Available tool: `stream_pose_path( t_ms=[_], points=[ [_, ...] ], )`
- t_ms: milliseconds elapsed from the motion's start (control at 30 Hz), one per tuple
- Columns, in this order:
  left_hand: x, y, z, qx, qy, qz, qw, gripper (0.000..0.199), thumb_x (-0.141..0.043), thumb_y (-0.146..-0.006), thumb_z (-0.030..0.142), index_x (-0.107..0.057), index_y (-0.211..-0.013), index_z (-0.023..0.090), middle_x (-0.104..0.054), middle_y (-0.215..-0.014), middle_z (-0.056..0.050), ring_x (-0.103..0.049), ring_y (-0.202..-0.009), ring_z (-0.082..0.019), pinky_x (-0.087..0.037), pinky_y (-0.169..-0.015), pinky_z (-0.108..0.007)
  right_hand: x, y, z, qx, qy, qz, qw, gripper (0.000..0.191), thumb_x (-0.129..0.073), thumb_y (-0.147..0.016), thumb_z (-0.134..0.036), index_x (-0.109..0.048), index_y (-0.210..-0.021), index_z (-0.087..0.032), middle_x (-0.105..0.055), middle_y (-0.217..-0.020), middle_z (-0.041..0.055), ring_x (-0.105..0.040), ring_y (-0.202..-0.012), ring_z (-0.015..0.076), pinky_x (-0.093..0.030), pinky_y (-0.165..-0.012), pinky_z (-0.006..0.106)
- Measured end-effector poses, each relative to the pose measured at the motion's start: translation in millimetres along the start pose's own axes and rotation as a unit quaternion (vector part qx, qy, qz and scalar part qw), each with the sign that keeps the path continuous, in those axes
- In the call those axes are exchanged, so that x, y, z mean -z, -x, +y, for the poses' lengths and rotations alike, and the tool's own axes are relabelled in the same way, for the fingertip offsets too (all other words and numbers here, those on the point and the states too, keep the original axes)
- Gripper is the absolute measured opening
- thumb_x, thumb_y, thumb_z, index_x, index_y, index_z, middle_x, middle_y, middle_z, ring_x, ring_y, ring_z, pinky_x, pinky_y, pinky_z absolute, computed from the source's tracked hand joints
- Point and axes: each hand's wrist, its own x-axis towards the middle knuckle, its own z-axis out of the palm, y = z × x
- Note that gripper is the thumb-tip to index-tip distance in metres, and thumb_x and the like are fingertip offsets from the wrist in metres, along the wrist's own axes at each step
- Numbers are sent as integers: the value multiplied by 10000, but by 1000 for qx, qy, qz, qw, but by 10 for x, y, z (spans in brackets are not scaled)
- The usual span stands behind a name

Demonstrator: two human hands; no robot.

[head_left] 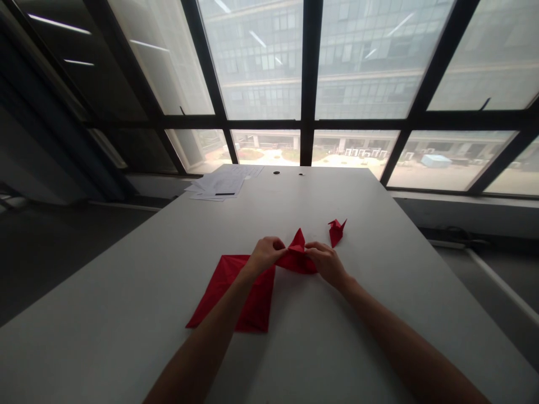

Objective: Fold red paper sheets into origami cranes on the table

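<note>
A partly folded piece of red origami paper (298, 262) is held between my two hands over the white table. One pointed flap of it stands up at the middle. My left hand (268, 252) pinches its left side, thumb and fingers together. On the right side, my right hand (326, 261) grips it the same way. Beneath my left forearm lies a creased red paper sheet (223, 280), spread flat and partly covered by the arm. A small folded red paper crane (336, 232) rests just beyond my right hand.
The white table (168, 280) stretches away to a large window with dark frames (309, 84). Several printed papers (219, 182) lie at its far left, with a thin black object (224, 194) on them. Two round openings (277, 173) sit near the far edge.
</note>
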Motion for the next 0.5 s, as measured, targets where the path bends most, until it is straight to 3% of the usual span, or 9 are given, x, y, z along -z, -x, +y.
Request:
stream_pose_path(
  t_ms=[133,300,500],
  points=[
    [-57,-16,-87,12,43,16,999,214,-729,-684,312,-742,-820,147,-695,-665,-49,-611,-592,-173,-441,-533,-248,9,-3,76,-39,-34,42,998,257,-519,-945,-278,-770,-904,-238,-730,-1009,92,-668,-866,216,-527,-783,357],
    [-59,-89,-184,41,116,36,992,272,-655,-776,318,-722,-957,126,-721,-787,-82,-618,-622,-157,-461,-536,-241,11,-28,214,-155,-120,157,968,194,-653,-835,-362,-743,-808,-192,-727,-846,76,-650,-805,221,-527,-760,364],
    [-29,-79,-241,90,168,11,982,279,-689,-779,311,-715,-991,131,-724,-832,-115,-654,-650,-169,-517,-567,-261,38,-43,297,-192,-158,153,956,273,-646,-828,-423,-726,-833,-162,-732,-772,61,-648,-697,203,-525,-652,322]
  ],
)
